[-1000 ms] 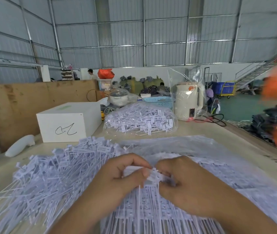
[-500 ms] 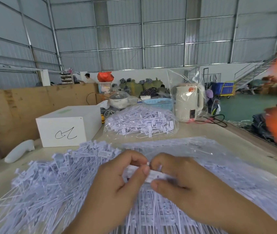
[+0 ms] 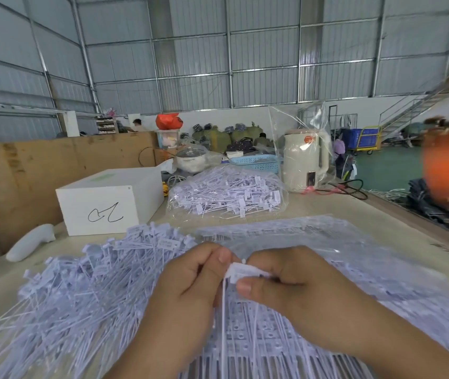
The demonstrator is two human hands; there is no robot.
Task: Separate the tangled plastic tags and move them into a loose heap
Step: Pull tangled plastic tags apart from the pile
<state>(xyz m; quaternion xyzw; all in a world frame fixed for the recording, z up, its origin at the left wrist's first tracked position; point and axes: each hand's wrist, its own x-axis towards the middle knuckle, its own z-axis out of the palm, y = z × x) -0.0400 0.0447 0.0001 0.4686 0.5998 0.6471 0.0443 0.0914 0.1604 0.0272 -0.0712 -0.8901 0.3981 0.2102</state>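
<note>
While both hands [image 3: 245, 291] pinch one flat white plastic tag [image 3: 241, 270], thin-stemmed heap [image 3: 81, 291] left, each grip grasping it

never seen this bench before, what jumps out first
Both hands, left hand and right hand, pinch a small bunch of tags at centre. A loose heap of tags sprawls to their left. Behind sit a bagged bundle of tags and a white box.

A white box [image 3: 108, 203] sits left of a cream kettle [image 3: 306, 160].
</note>
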